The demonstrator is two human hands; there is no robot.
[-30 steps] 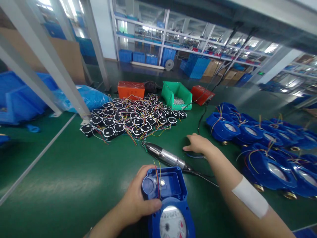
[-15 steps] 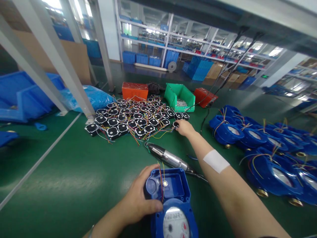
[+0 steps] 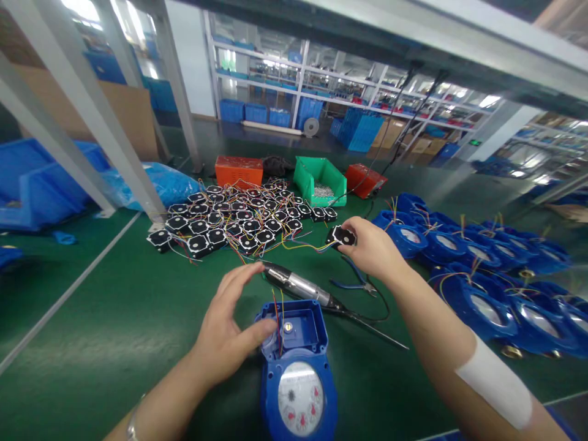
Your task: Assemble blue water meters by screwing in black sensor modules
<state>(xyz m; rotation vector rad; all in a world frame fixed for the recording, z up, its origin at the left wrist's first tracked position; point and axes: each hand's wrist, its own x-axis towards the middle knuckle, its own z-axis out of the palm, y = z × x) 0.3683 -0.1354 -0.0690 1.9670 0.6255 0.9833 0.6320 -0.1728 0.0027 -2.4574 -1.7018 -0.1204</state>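
Observation:
A black motor module [image 3: 340, 236] with trailing coloured wires is held in my right hand [image 3: 373, 250], raised over the green surface. My left hand [image 3: 229, 327] has its fingers spread beside a blue water meter [image 3: 301, 392]; its thumb is over the left rim of the open compartment, and I cannot tell if it touches. Red and yellow wires stand up from that compartment. Behind the meter lies a silver and black electric screwdriver [image 3: 301, 286]. Blue-handled cutting pliers [image 3: 356, 283] rest below my right hand. Many similar black modules [image 3: 239, 214] lie wired together farther back.
Rows of blue water meters [image 3: 487, 300] stand at the right. A green bin [image 3: 320, 180] with small metal parts is at the back, between two orange boxes [image 3: 239, 171]. A blue plastic bag [image 3: 156, 187] and a metal post [image 3: 124, 141] are at the left.
My right hand has lifted a black module off the pile and brought it right and nearer. My left hand has let go of the meter and spread its fingers. The pliers now show.

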